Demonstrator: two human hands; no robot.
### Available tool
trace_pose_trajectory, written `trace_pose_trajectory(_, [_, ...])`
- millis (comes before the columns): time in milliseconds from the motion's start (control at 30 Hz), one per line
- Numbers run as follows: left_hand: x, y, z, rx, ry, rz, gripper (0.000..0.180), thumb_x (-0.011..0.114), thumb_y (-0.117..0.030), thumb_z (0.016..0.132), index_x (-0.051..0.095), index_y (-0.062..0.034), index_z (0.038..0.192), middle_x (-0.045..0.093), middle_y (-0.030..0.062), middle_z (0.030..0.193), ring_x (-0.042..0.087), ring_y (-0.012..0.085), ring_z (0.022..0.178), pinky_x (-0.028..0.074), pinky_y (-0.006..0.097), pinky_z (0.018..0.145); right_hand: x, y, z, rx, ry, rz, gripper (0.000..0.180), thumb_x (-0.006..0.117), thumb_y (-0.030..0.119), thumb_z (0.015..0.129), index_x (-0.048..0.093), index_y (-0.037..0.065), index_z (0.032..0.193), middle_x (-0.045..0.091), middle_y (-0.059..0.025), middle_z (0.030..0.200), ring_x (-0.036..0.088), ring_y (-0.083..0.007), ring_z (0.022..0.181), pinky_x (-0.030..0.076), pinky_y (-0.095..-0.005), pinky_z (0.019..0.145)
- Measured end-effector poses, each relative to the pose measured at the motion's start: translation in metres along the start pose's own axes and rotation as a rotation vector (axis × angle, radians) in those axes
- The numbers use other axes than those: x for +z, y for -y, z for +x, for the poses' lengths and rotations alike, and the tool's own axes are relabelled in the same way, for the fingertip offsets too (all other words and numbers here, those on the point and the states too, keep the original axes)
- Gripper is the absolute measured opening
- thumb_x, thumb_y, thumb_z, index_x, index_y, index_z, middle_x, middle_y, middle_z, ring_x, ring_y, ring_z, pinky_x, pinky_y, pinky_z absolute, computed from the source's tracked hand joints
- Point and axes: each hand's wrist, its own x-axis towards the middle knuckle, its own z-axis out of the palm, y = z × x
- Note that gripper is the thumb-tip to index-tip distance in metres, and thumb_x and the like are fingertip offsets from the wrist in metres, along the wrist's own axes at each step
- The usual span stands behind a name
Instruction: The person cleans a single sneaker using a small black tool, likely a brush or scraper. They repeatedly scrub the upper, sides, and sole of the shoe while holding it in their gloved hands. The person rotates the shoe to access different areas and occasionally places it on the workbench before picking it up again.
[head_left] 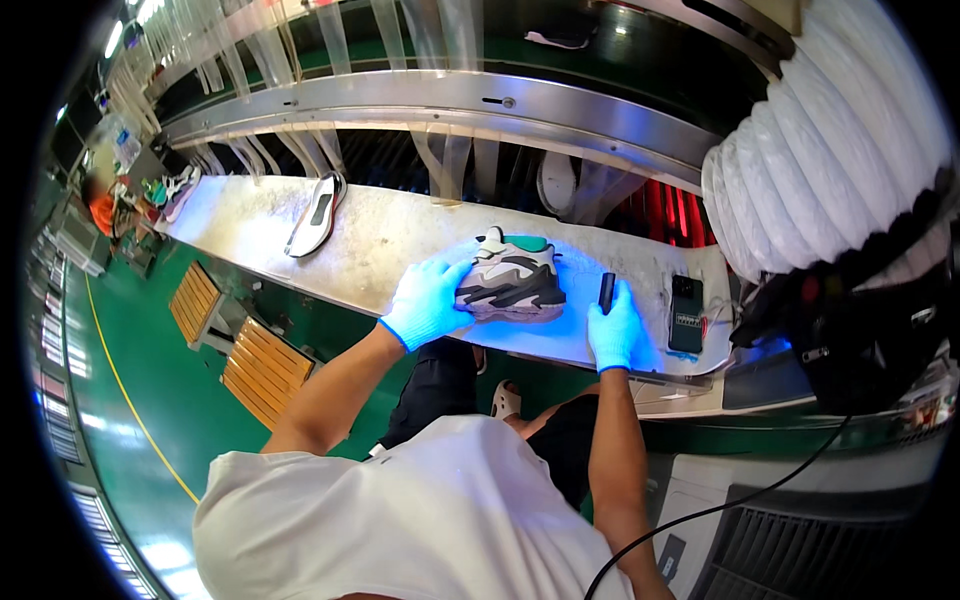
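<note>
A grey, black and white sneaker (511, 280) with a teal lining lies on its side on the long white worktable (390, 225), sole edge toward me. My left hand (428, 305), in a white glove glowing blue, is closed on the sneaker's left end; its fingertips are partly hidden. To the sneaker's right, my gloved right hand (613, 332) is wrapped round a slim black flashlight (607, 292) held upright, apart from the sneaker. Bluish-violet light falls on the table, gloves and sneaker.
A white shoe (316, 215) lies farther left, more shoes (180, 192) at the far end. Right of my hand is a black phone (686, 315). A ribbed white duct (830, 140) and black bag (870, 330) crowd the right. Beyond, a metal rail (440, 100) carries clear strips.
</note>
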Motion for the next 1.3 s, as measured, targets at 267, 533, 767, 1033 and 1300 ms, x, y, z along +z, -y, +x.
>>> trace_pose_trajectory(267, [-0.003, 0.029, 0.029, -0.359, 0.394, -0.351, 0.087, 0.099, -0.041, 0.06, 0.078, -0.0116, 0.139, 0.081, 0.021, 0.118, 0.078, 0.0393, 0.108, 0.06, 0.044, 0.097, -0.016, 0.023, -0.066, -0.192, 0.236, 0.508, 0.031, 0.082, 0.031, 0.101, 0.072, 0.003, 0.092, 0.058, -0.0059, 0.065, 0.048, -0.0098, 0.062, 0.044, -0.0381, 0.057])
trace_pose_trajectory(533, [-0.003, 0.031, 0.029, -0.359, 0.381, -0.327, 0.084, 0.098, -0.037, 0.06, 0.078, -0.0141, 0.138, 0.08, 0.0203, 0.118, 0.077, 0.0407, 0.108, 0.061, 0.047, 0.097, -0.002, 0.028, -0.054, -0.244, 0.252, 0.427, 0.033, 0.08, 0.033, 0.101, 0.071, 0.002, 0.094, 0.067, -0.0199, 0.074, 0.065, -0.0321, 0.066, 0.05, -0.0468, 0.061])
trace_pose_trajectory(767, [-0.011, 0.027, 0.032, -0.371, 0.379, -0.273, 0.086, 0.097, -0.041, 0.062, 0.076, -0.012, 0.14, 0.077, 0.0211, 0.122, 0.074, 0.0437, 0.114, 0.059, 0.049, 0.102, -0.027, 0.02, -0.052, -0.146, 0.489, 0.178, 0.028, 0.079, 0.027, 0.1, 0.076, 0.0, 0.101, 0.065, -0.0193, 0.074, 0.055, -0.0178, 0.065, 0.051, -0.042, 0.065])
trace_pose_trajectory(1033, [0.008, 0.088, -0.009, -0.232, 0.409, -0.79, 0.091, 0.097, -0.007, 0.064, 0.066, 0.0003, 0.149, 0.076, 0.0198, 0.14, 0.074, 0.0277, 0.128, 0.057, 0.04, 0.112, -0.002, 0.002, 0.018, -0.08, -0.016, -0.105, 0.092, 0.089, 0.035, 0.09, 0.047, 0.007, 0.166, 0.06, -0.0294, 0.154, 0.06, -0.0495, 0.14, 0.049, -0.0567, 0.118])
trace_pose_trajectory(1300, [0.042, 0.054, -0.03, -0.544, -0.052, -1.598, 0.086, 0.098, -0.016, 0.072, 0.066, 0.0075, 0.148, 0.075, 0.0151, 0.14, 0.071, 0.0242, 0.127, 0.057, 0.04, 0.113, 0.005, 0.0, 0.014, -0.025, -0.034, 0.04, 0.084, 0.087, 0.037, 0.093, 0.052, 0.004, 0.163, 0.061, -0.0309, 0.153, 0.059, -0.0493, 0.142, 0.048, -0.0553, 0.119])
